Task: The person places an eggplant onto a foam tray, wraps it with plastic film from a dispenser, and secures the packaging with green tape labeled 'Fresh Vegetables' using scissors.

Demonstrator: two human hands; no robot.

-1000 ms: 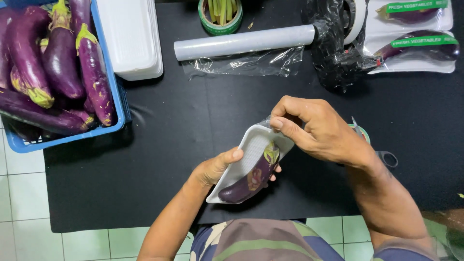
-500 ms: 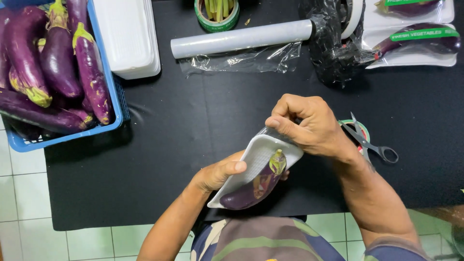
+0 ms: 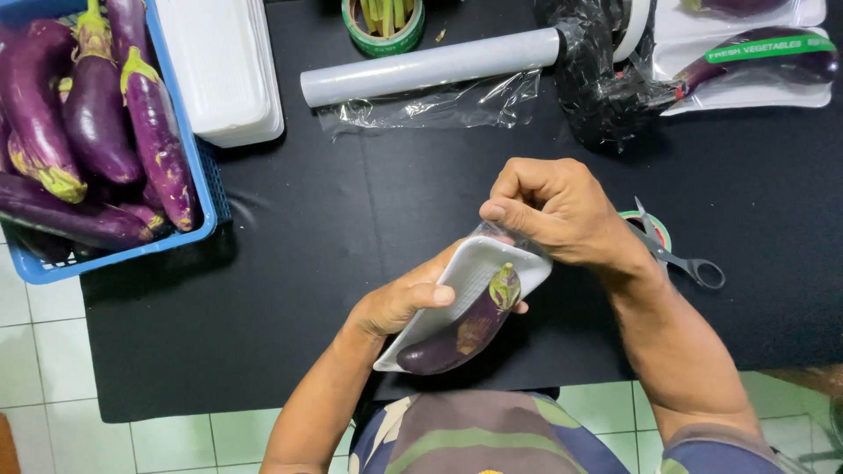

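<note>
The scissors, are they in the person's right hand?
No, the scissors lie on the black mat beside the right hand, which pinches the wrap on the white tray.

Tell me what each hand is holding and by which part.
The left hand holds the white tray with the eggplant by its long side edge. The right hand pinches clear film at the tray's top end.

One head camera looks steeply down, close over the black table (image 3: 307, 263).
</note>
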